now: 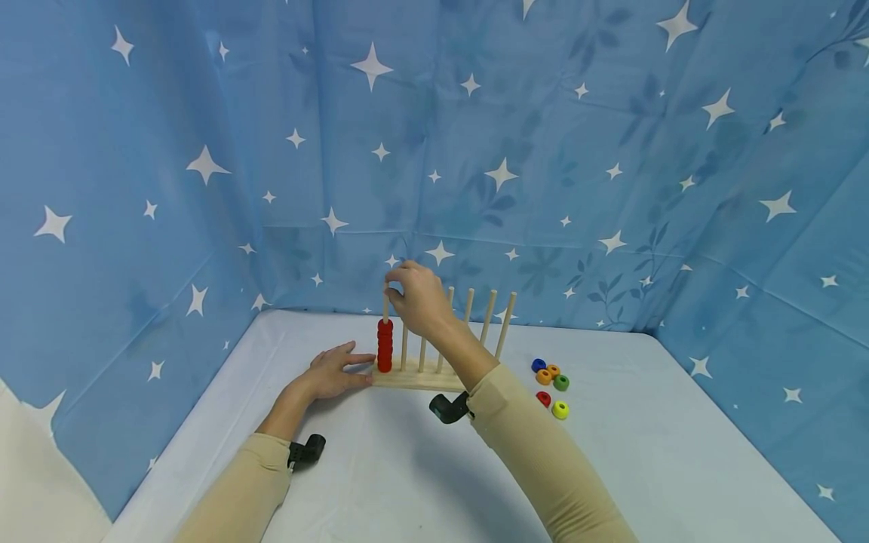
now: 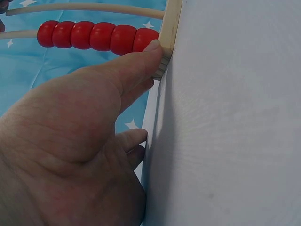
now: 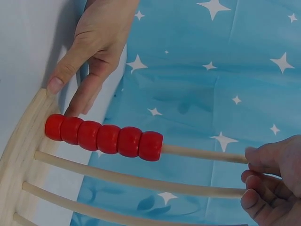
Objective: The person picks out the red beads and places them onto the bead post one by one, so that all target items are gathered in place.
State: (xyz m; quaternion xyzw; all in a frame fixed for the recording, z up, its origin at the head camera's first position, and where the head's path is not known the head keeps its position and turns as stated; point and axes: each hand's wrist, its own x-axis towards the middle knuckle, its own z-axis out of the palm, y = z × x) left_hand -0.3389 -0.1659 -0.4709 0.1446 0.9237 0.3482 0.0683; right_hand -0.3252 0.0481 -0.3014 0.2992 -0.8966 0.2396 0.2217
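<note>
A wooden bead rack (image 1: 421, 381) stands on the table with several upright pegs in a row. Several red beads (image 1: 385, 347) are stacked on its leftmost peg (image 3: 202, 153), whose upper part is bare. At that peg's top is my right hand (image 1: 421, 298), its thumb and fingertips pinching the tip. No bead shows between those fingers. My left hand (image 1: 333, 373) lies low on the table, thumb and index finger extended against the rack base's left end. In the left wrist view the thumb of the left hand (image 2: 70, 122) touches the base beside the lowest bead.
Right of the rack lie several loose beads: a blue bead (image 1: 538, 366), two orange ones, a green bead (image 1: 561, 382), a red bead (image 1: 543, 397) and a yellow bead (image 1: 560, 409). A blue star-patterned curtain (image 1: 475, 151) surrounds the white table (image 1: 645, 452) at back and sides.
</note>
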